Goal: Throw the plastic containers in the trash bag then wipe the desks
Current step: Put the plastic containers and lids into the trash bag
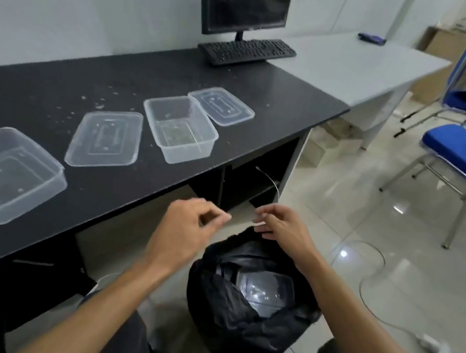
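Note:
A black trash bag [239,320] stands open on the floor between my knees, with a clear plastic container [265,292] lying inside it. My left hand [183,228] and my right hand [281,227] hover just above the bag's far rim, fingers loosely curled, holding nothing. On the black desk [121,78] lie two clear tubs, one at the left edge [10,176] and one in the middle [179,127]. Two flat clear lids lie there too, one between the tubs [105,138] and one to the right [222,106]. Crumbs are scattered over the desk.
A monitor [245,3] and black keyboard [246,51] stand at the back of the black desk. A grey desk [353,62] adjoins on the right, with a dark object [372,38] on it. Blue chairs [458,157] stand on the tiled floor at right. A cable [372,265] loops over the floor.

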